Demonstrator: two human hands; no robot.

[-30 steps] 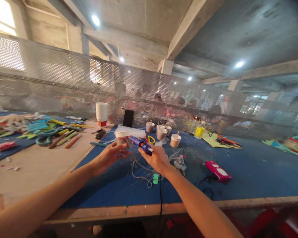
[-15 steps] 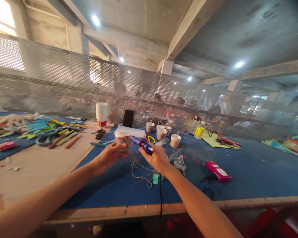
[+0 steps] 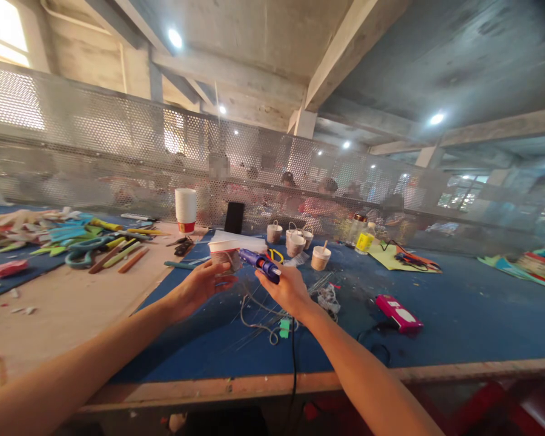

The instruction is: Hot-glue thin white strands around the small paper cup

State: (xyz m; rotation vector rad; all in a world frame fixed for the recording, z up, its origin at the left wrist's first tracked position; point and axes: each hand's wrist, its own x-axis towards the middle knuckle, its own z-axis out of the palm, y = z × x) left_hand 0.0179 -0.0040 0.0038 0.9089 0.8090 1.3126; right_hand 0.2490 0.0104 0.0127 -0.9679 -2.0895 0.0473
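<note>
My left hand (image 3: 204, 287) is closed round a paper cup (image 3: 224, 251) with a pale rim and brownish cord-like wrapping on its side. In my right hand (image 3: 288, 290) is a blue glue gun (image 3: 258, 263), its nozzle close against the cup's right side; whether it touches I cannot tell. A black cable (image 3: 293, 363) runs down from the glue gun over the table edge. Below the hands lies a loose grey cord (image 3: 249, 324) among thin wires, with a small green piece (image 3: 284, 328) beside it.
Several small wrapped cups (image 3: 296, 244) stand behind my right hand, near yellow-handled scissors (image 3: 276, 255). A stack of paper cups (image 3: 186, 209), a black phone (image 3: 234, 217), a yellow-labelled bottle (image 3: 366, 239) and a magenta box (image 3: 399, 313) are around. Tools and scraps lie left. A perforated screen (image 3: 263, 157) borders the back.
The cup in my left hand has turned slightly, with more of its wrapped side showing. Otherwise the hands and glue gun have barely moved.
</note>
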